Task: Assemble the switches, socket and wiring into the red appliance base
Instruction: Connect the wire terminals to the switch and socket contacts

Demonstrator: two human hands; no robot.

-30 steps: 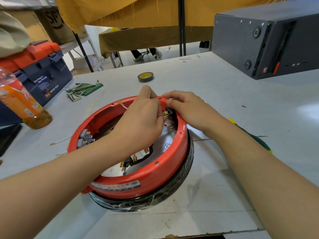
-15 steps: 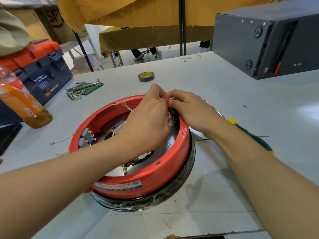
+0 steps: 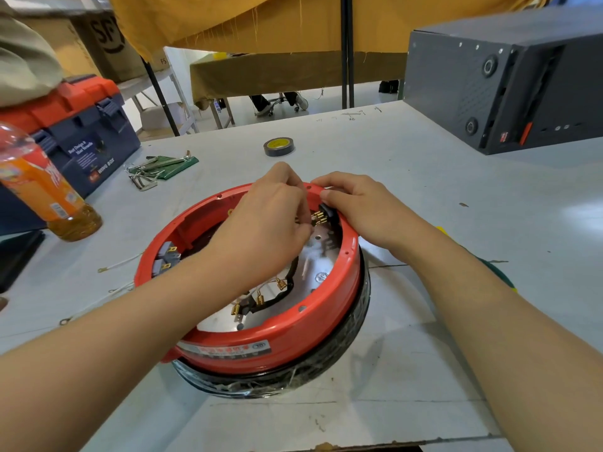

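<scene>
Compared with a second ago, the left hand [image 3: 261, 230] has shifted toward the far right inner wall of the red appliance base [image 3: 261, 347], and the brass terminals of the black socket [image 3: 321, 215], covered half a second ago, now show again between the two hands. Judgement: the socket sits at its opening in the wall and work has passed to fitting a wire onto its terminals; final seating cannot be confirmed. The left fingers are curled narrow, tips just beside the terminals; whether they pinch a wire end cannot be told. The right hand [image 3: 362, 207] lies over the base rim, fingers curled round the socket body, thumb on its inner face. Grey switches [image 3: 168, 257] sit inside the base at its left wall. Black wiring with brass connectors [image 3: 274, 293] lies loose on the base floor, near side, unconnected.
</scene>
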